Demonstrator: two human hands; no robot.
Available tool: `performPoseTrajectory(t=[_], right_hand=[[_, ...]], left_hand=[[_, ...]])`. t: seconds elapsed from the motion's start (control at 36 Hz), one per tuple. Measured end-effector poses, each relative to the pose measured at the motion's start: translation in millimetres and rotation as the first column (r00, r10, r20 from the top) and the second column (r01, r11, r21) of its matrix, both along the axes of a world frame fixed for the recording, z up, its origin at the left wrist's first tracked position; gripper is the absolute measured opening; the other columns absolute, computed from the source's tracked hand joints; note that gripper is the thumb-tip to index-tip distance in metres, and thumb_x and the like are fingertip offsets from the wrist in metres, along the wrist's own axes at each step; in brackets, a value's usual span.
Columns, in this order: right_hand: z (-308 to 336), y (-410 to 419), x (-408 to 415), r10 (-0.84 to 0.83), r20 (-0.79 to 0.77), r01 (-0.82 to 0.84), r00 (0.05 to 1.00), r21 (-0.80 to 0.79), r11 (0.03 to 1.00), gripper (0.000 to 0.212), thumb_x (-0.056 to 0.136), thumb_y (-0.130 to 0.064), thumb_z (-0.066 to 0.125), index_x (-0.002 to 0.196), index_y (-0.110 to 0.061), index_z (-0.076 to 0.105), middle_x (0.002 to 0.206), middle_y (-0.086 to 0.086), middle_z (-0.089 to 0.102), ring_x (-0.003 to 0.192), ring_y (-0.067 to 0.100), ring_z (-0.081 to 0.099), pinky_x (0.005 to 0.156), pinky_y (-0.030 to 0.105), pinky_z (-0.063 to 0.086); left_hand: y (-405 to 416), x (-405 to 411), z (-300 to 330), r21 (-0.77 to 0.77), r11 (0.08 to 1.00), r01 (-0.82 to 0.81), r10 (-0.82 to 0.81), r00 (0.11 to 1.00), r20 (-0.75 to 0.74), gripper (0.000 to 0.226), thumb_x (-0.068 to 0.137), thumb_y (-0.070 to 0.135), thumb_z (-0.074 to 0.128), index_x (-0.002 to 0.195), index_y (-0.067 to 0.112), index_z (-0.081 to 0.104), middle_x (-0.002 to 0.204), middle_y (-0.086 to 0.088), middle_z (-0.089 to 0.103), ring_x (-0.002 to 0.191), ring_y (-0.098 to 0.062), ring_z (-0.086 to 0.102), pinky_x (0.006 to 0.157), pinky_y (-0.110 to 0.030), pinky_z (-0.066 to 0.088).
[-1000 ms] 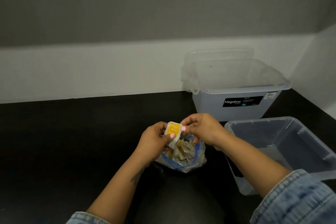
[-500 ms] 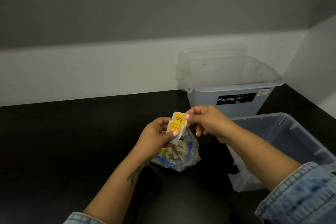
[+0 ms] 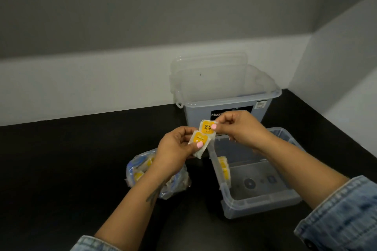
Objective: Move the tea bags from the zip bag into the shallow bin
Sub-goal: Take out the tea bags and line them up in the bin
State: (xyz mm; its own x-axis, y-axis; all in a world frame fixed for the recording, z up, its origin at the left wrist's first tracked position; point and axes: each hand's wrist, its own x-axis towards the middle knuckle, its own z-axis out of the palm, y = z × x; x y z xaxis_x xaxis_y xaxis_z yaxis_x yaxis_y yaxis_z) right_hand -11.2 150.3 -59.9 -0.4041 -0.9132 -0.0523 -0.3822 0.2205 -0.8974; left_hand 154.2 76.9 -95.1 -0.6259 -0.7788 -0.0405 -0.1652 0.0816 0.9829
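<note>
My left hand [image 3: 176,149] pinches a white tea bag packet with a yellow label [image 3: 199,143] above the black table. My right hand [image 3: 242,128] pinches a second yellow-labelled tea bag [image 3: 207,127] just above and right of the first; the two packets overlap. The clear zip bag [image 3: 142,171] with a blue seal lies on the table under my left forearm, with several tea bags inside. The shallow clear bin [image 3: 259,201] stands to the right, with a few tea bags [image 3: 223,167] against its left wall.
A taller clear storage box [image 3: 224,100] with a black label stands behind the shallow bin against the white wall. The wall corner closes off the right side. The black table [image 3: 71,169] stretches out to the left.
Both hands have lifted away from the zip bag and shifted right toward the shallow bin. My right hand has slid its tea bag up and apart from the one in my left.
</note>
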Motion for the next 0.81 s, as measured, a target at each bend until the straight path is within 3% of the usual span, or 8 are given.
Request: performPoseTrajectory(t=[0.11,0.17,0.25,0.36,0.5,0.61,0.72,0.81], right_hand=[[-0.6,14.4,-33.9,-0.001,-0.109,0.007,0.994,0.055,0.998,0.007,0.087,-0.017,0.068,0.087,-0.010,0.070,0.073,0.002,0.063,0.044,-0.006,0.047,0.045,0.007,0.038],[-4.2,20.2,-49.5,0.021,-0.189,-0.002,0.982,0.103,0.995,0.007,0.088,-0.019,0.067,0.086,-0.013,0.069,0.074,0.000,0.064,0.055,-0.002,0.052,0.053,0.011,0.041],[-16.6,26.5,-66.2,0.077,-0.284,-0.012,0.956,0.225,0.974,0.005,0.089,-0.020,0.065,0.088,-0.018,0.069,0.083,-0.003,0.067,0.071,0.002,0.057,0.063,0.018,0.042],[-42.3,30.9,-72.8,0.157,-0.326,-0.025,0.932,0.376,0.926,0.009,0.092,-0.022,0.061,0.084,-0.023,0.063,0.078,-0.007,0.064,0.074,0.004,0.058,0.072,0.022,0.045],[-71.4,31.7,-73.3,0.252,-0.404,-0.030,0.879,0.480,0.877,0.010,0.093,-0.021,0.058,0.096,-0.018,0.067,0.095,0.000,0.069,0.083,0.011,0.061,0.077,0.026,0.049],[-86.2,28.0,-72.1,0.258,-0.378,-0.022,0.889,0.527,0.850,0.012,0.092,-0.020,0.059,0.082,-0.024,0.064,0.095,-0.002,0.069,0.082,0.011,0.061,0.074,0.024,0.047],[-95.6,23.3,-70.0,0.190,-0.272,-0.009,0.943,0.550,0.835,0.008,0.091,-0.020,0.062,0.084,-0.021,0.067,0.093,0.002,0.072,0.058,0.010,0.061,0.061,0.020,0.049],[-102.4,21.0,-68.6,0.107,-0.200,0.023,0.974,0.554,0.832,0.008,0.089,-0.018,0.064,0.082,-0.020,0.067,0.093,0.005,0.072,0.057,0.014,0.064,0.061,0.023,0.052]], left_hand=[[3.6,-15.6,-2.0,-0.008,0.999,-0.034,0.034,0.999,-0.008,0.025,0.083,0.007,0.068,0.098,0.026,0.062,0.093,0.002,0.071,0.084,-0.010,0.069,0.072,-0.024,0.058],[4.4,-20.8,-2.6,-0.010,0.999,-0.047,0.047,0.999,-0.016,0.025,0.083,0.007,0.067,0.095,0.029,0.061,0.094,0.002,0.071,0.086,-0.013,0.069,0.074,-0.028,0.058],[6.8,-27.0,-2.5,0.000,0.998,-0.064,0.064,0.997,-0.033,0.025,0.084,0.006,0.066,0.095,0.027,0.060,0.094,0.003,0.070,0.083,-0.009,0.068,0.070,-0.022,0.058],[11.4,-35.3,-5.6,0.006,0.997,-0.071,0.071,0.997,-0.040,0.025,0.084,0.005,0.066,0.096,0.026,0.060,0.095,0.002,0.070,0.083,-0.008,0.068,0.065,-0.018,0.056],[18.4,-40.8,-13.7,0.006,0.998,-0.055,0.055,0.998,-0.004,0.024,0.084,0.006,0.065,0.103,0.020,0.061,0.096,0.001,0.069,0.081,-0.006,0.067,0.064,-0.016,0.055],[20.9,-42.3,-19.6,0.002,0.999,-0.042,0.042,0.999,0.029,0.023,0.084,0.009,0.066,0.101,0.023,0.061,0.096,0.003,0.070,0.083,-0.005,0.067,0.067,-0.016,0.055],[21.8,-43.7,-24.1,0.009,0.999,-0.031,0.031,0.999,0.042,0.025,0.083,0.009,0.067,0.106,0.017,0.062,0.096,0.001,0.071,0.081,-0.004,0.068,0.065,-0.015,0.052],[22.6,-44.1,-25.3,0.004,1.000,-0.023,0.023,0.999,0.043,0.025,0.083,0.010,0.068,0.106,0.017,0.063,0.095,0.002,0.071,0.080,-0.003,0.068,0.065,-0.015,0.052]])
